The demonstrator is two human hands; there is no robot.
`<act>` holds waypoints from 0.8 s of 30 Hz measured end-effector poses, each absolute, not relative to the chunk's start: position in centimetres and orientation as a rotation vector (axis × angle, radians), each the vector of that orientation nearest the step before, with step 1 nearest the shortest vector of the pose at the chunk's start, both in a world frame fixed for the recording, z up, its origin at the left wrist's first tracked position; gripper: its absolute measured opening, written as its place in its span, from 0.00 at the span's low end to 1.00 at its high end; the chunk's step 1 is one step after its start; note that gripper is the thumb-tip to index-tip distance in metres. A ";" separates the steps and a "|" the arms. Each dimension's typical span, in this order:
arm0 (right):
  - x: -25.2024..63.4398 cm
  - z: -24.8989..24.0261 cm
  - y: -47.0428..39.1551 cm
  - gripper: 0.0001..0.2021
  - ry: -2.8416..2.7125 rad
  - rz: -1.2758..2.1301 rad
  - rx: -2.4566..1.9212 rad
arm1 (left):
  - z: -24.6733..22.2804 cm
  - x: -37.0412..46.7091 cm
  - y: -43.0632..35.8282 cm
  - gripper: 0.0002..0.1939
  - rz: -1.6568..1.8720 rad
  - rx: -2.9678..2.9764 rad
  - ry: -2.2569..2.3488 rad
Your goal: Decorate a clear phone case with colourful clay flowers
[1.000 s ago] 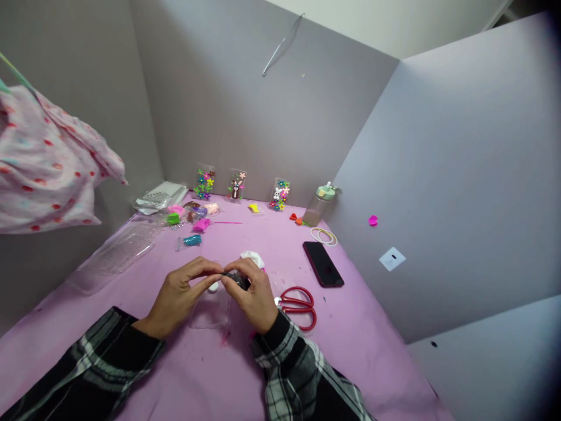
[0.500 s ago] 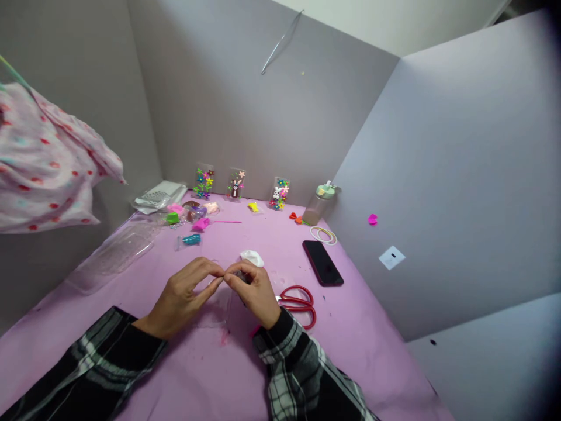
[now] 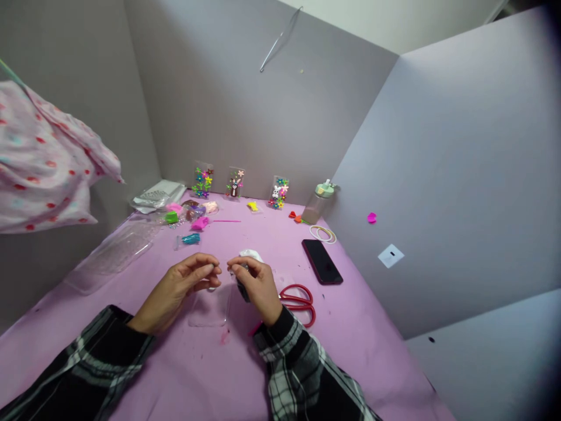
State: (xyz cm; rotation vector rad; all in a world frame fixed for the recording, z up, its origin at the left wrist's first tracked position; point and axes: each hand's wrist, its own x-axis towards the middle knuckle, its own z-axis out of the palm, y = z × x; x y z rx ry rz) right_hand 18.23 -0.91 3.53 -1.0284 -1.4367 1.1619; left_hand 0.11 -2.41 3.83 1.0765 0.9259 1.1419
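My left hand (image 3: pixel 179 289) is closed in a pinch over the left side of a clear case (image 3: pixel 209 310); what its fingertips hold is too small to make out. Just to its right, a small gap apart, my right hand (image 3: pixel 258 286) has thumb and forefinger pressed together, with a dark packet (image 3: pixel 243 289) held under the fingers. Behind the right fingers lies a white packet (image 3: pixel 251 254). Red-handled scissors (image 3: pixel 298 307) rest beside the right wrist, their blades mostly hidden.
A black phone (image 3: pixel 322 261) and bangles (image 3: pixel 323 234) lie to the right, near a bottle (image 3: pixel 318 203). Colourful clay packets (image 3: pixel 191 238) and clear trays (image 3: pixel 109 257) are at the left. Decorated cases (image 3: pixel 279 193) lean on the back wall.
My hands have moved apart from touching fingertips, the left one going slightly left. More of the clear case and the dark packet shows now.
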 end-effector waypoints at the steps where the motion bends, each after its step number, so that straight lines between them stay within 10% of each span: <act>1: 18.3 3.6 -0.9 0.10 -1.414 1.180 -1.022 | 3.6 0.1 -2.3 0.09 1.146 1.045 0.920; 24: 18.2 3.7 -1.0 0.11 -1.364 1.261 -0.993 | 3.2 -0.7 -1.4 0.12 1.250 0.869 0.925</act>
